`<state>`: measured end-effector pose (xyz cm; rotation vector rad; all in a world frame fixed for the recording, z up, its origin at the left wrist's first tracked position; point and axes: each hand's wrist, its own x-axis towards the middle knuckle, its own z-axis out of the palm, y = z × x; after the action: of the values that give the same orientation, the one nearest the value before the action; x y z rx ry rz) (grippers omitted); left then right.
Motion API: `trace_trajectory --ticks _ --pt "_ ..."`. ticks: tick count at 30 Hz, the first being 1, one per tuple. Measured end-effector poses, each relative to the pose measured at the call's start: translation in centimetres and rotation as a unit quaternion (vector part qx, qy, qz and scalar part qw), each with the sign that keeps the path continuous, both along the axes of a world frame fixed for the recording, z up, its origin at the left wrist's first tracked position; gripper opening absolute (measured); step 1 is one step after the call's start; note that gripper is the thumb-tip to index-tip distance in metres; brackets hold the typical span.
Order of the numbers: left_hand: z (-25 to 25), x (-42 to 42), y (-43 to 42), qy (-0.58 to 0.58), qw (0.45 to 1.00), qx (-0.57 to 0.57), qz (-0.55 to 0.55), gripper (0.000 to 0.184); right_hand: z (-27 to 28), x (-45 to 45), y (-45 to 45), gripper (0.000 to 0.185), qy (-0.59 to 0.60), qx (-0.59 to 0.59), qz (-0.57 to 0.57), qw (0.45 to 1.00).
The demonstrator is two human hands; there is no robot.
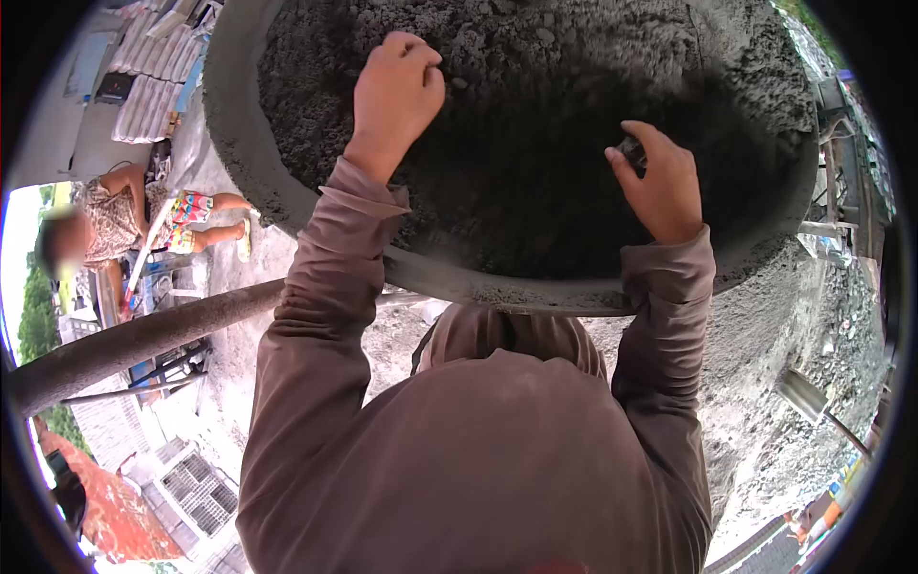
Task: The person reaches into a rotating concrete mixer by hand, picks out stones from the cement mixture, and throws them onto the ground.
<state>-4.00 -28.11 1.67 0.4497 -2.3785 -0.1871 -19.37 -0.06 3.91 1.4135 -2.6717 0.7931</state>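
Note:
A large round pan (229, 105) with a raised rim holds dark grey, crumbly material (535, 86) and spans the top of the head view. Over its left part is my left hand (397, 96), fingers curled inward; what they hold, if anything, is hidden. My right hand (665, 182) hovers over the right part of the pan, thumb and forefinger curved round a small grey lump (631, 148). Both wrists come out of rolled brown sleeves. Deep shadow covers the material between the hands.
At the left, another person (115, 215) holds a long handle. A thick pole (153, 335) runs from the pan's underside to the left edge. Stacked sacks (153, 96) lie upper left. A shovel (803, 394) rests on gravelly ground at the right.

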Motion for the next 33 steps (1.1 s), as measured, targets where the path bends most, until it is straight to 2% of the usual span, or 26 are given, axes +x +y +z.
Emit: trace_trajectory --ticks 1,3,7,15,18,20,21,23,24,26,29,33 --pt "-0.4 -0.3 0.8 -0.024 0.999 0.010 -0.029 0.013 -0.4 -0.1 -0.1 0.030 0.007 -0.001 -0.003 1.000" --pt "-1.2 -0.9 2.2 -0.091 0.994 0.015 -0.062 0.014 -1.6 0.3 0.0 0.029 0.017 0.099 0.052 0.994" --pt "-1.5 -1.3 3.1 -0.112 0.988 0.025 -0.105 0.014 -2.7 0.4 -0.3 0.034 -0.074 0.200 0.097 0.972" --pt "-1.5 -0.9 2.9 -0.100 0.990 0.039 -0.096 0.014 -2.9 0.2 -0.1 0.037 -0.100 0.271 0.067 0.955" --pt "-1.6 -0.4 3.2 -0.138 0.982 0.061 -0.113 0.018 -3.4 0.1 0.0 0.037 -0.127 0.280 0.091 0.947" --pt "-1.6 -0.2 3.3 -0.273 0.946 0.116 -0.132 0.027 -3.4 0.0 0.0 0.037 -0.145 0.282 0.079 0.945" --pt "-2.1 -0.2 3.2 -0.272 0.947 0.115 -0.126 0.027 -3.4 -0.1 -0.1 0.037 -0.143 0.280 0.085 0.945" --pt "-2.7 -0.2 3.2 -0.515 0.825 0.171 -0.157 0.038 -3.6 -0.3 -0.2 0.038 -0.135 0.309 0.091 0.937" --pt "-2.9 -0.1 3.2 -0.513 0.827 0.172 -0.152 0.038 -3.6 -0.4 -0.2 0.038 -0.133 0.308 0.096 0.937" --pt "-2.2 0.4 3.7 -0.581 0.771 0.208 -0.154 0.043 -3.6 -0.5 -0.3 0.039 -0.131 0.323 0.115 0.930" --pt "-2.7 0.3 3.3 -0.544 0.796 0.229 -0.135 0.045 -3.4 -0.3 -0.3 0.038 -0.126 0.301 0.114 0.938" --pt "-3.3 0.1 2.8 -0.561 0.790 0.219 -0.116 0.045 -3.3 -0.1 -0.3 0.037 -0.149 0.293 0.103 0.939"
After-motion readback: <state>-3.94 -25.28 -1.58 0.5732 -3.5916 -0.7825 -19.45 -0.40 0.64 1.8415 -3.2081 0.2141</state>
